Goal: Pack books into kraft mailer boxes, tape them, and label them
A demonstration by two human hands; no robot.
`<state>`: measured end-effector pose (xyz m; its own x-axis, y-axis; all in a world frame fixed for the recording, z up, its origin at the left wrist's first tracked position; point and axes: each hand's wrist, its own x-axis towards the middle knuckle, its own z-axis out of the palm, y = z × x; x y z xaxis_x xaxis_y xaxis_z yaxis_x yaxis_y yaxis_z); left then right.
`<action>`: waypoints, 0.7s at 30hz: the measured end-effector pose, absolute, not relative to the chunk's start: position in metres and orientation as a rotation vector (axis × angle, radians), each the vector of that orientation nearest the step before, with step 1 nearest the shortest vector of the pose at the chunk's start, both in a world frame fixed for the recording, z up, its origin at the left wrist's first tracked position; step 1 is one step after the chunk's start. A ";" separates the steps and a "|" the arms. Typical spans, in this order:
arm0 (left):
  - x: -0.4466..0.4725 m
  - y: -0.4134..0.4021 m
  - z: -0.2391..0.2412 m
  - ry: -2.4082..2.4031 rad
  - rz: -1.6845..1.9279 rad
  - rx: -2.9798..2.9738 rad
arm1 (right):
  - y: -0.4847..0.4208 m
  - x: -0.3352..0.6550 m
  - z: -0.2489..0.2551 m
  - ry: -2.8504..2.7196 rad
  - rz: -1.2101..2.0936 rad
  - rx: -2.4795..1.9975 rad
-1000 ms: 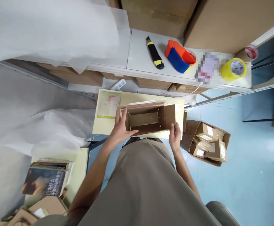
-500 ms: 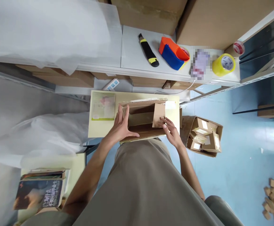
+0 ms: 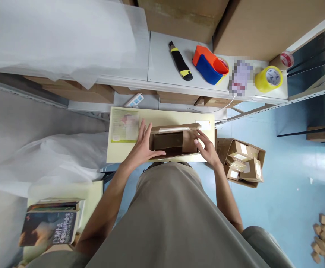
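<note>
An open cardboard box (image 3: 168,141) with a worn far edge is at the small pale yellow table, between my hands. My left hand (image 3: 142,147) grips its left end, thumb spread along the near wall and fingers at the far corner. At the right end, my right hand (image 3: 208,150) holds the box with bent fingers. A short end flap (image 3: 189,141) lies angled down inside on the right. The box's inside shows only bare cardboard. Left of it, a clear plastic sleeve or thin sheet (image 3: 125,125) lies on the table (image 3: 123,153).
On the shelf (image 3: 159,63) ahead are a utility knife (image 3: 180,61), an orange and blue tape dispenser (image 3: 209,66), a blurred-out item and a yellow tape roll (image 3: 268,79). A carton of small boxes (image 3: 242,162) stands right; stacked books (image 3: 49,227) lie lower left.
The box has gone down toward the table and tipped, so its far wall shows more. The right flap now sits lower inside, and my right hand has moved from it to the box's end.
</note>
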<state>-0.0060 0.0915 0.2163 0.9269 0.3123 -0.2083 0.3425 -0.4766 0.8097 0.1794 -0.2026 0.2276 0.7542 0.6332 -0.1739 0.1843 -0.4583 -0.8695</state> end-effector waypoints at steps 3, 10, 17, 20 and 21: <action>-0.009 0.095 0.218 0.420 -0.028 2.114 | -0.198 0.184 0.222 -0.576 0.603 -2.006; -0.030 0.100 0.207 0.352 0.105 2.092 | -0.194 0.180 0.209 -0.402 0.362 -2.058; -0.030 0.086 0.179 0.549 0.315 2.123 | -0.193 0.185 0.194 -0.551 0.454 -2.056; -0.027 0.074 0.168 0.646 0.435 2.114 | -0.194 0.185 0.184 -0.528 0.493 -2.026; -0.026 0.069 0.164 0.686 0.469 2.098 | -0.194 0.184 0.180 -0.492 0.502 -2.016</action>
<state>-0.0258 0.0694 0.1639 0.7786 0.6224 0.0801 0.3010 -0.4824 0.8226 0.1841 -0.1937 0.1800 0.8337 0.5326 -0.1459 0.1353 -0.4532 -0.8811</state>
